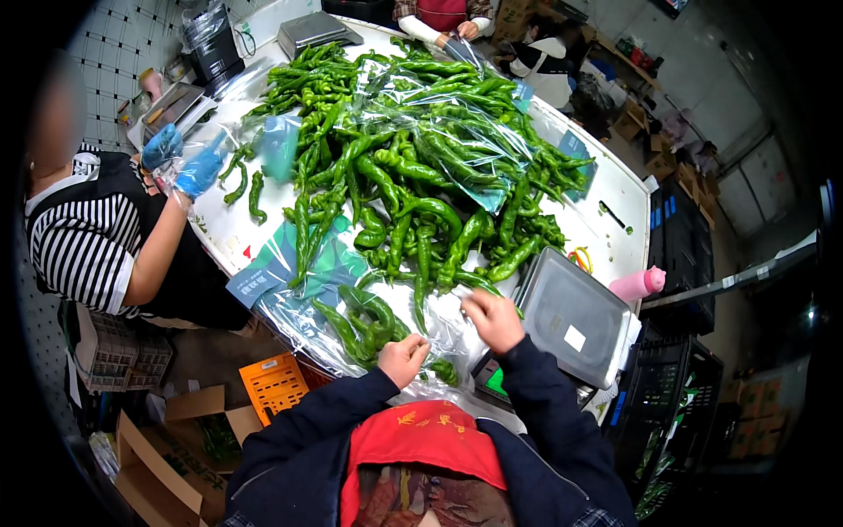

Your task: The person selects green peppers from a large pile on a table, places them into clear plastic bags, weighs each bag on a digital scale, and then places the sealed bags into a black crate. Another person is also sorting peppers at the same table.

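Long green peppers [395, 165] lie in a large heap on the white table [619, 191]. Just before me is a clear plastic bag [290, 323] with several green peppers [355, 323] in it. My left hand [403, 359] pinches the bag's edge at its right side, thumb against fingers. My right hand [494, 319] is raised a little to the right, near the heap's front edge, its fingers curled and slightly blurred; whether it holds anything is unclear. Beside it stands a digital scale with a grey metal pan [573, 316], its green-lit display partly covered by my right sleeve.
A pink bottle [637, 284] and coloured bands [580, 259] lie beyond the scale. Clear bags [448, 132] cover part of the heap. A person in blue gloves [197, 168] works at the left, another at the far side. Another scale [316, 33] stands at the back; crates and cartons [158, 454] flank the table.
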`<act>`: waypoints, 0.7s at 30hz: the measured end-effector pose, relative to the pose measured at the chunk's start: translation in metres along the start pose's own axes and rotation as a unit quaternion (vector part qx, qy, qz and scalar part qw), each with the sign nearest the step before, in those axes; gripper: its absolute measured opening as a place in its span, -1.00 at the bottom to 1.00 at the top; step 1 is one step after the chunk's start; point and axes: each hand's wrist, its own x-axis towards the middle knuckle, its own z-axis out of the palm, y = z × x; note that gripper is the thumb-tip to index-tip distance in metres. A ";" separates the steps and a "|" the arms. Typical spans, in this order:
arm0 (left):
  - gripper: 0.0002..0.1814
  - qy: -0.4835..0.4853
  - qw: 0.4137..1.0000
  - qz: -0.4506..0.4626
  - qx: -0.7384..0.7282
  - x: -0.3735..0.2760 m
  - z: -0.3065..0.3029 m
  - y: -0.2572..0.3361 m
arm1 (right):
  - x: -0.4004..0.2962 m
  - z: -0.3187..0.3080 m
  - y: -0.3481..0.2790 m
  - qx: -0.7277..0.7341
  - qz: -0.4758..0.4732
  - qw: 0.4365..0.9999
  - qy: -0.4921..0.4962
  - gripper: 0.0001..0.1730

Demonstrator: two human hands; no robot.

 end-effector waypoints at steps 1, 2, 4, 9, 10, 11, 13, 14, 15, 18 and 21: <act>-0.85 -0.002 1.000 0.018 0.000 0.000 0.003 -0.003 | 0.017 0.003 -0.002 -0.104 -0.105 0.978 0.146 -0.53; -0.85 -0.003 0.999 0.036 -0.001 -0.001 0.007 -0.006 | 0.034 0.004 -0.007 -0.184 -0.096 0.967 0.148 -0.50; -0.85 -0.022 0.997 0.068 -0.006 -0.004 0.006 0.006 | 0.058 0.014 -0.007 -0.277 -0.056 0.950 0.131 -0.45; -0.85 -0.043 0.995 0.088 -0.014 -0.002 -0.002 0.031 | 0.081 0.039 0.037 -0.080 -0.037 0.968 0.233 -0.70; -0.84 -0.034 0.995 0.085 -0.027 -0.004 -0.001 0.030 | 0.069 0.034 0.029 -0.057 -0.063 0.958 0.275 -0.77; -0.84 -0.025 0.996 0.081 -0.040 -0.005 0.000 0.029 | 0.055 0.027 0.025 -0.057 -0.102 0.948 0.297 -0.80; -0.80 -0.042 0.997 0.040 -0.047 -0.005 0.004 0.024 | 0.010 0.016 0.031 0.104 -0.025 0.959 0.262 -0.90; -0.79 -0.052 0.997 0.023 -0.055 -0.004 0.004 0.030 | -0.021 0.000 0.015 0.218 0.046 0.960 0.168 -0.87; -0.78 -0.063 0.996 0.009 -0.061 -0.002 0.003 0.036 | -0.052 -0.010 0.006 0.300 0.069 0.941 0.137 -0.69; -0.78 -0.079 0.991 -0.024 -0.106 -0.001 0.011 0.041 | -0.135 -0.036 0.005 0.432 0.092 0.890 0.110 -0.29; -0.79 -0.069 0.988 -0.029 -0.133 -0.004 0.014 0.049 | -0.203 -0.074 0.022 0.407 0.174 0.896 0.027 -0.38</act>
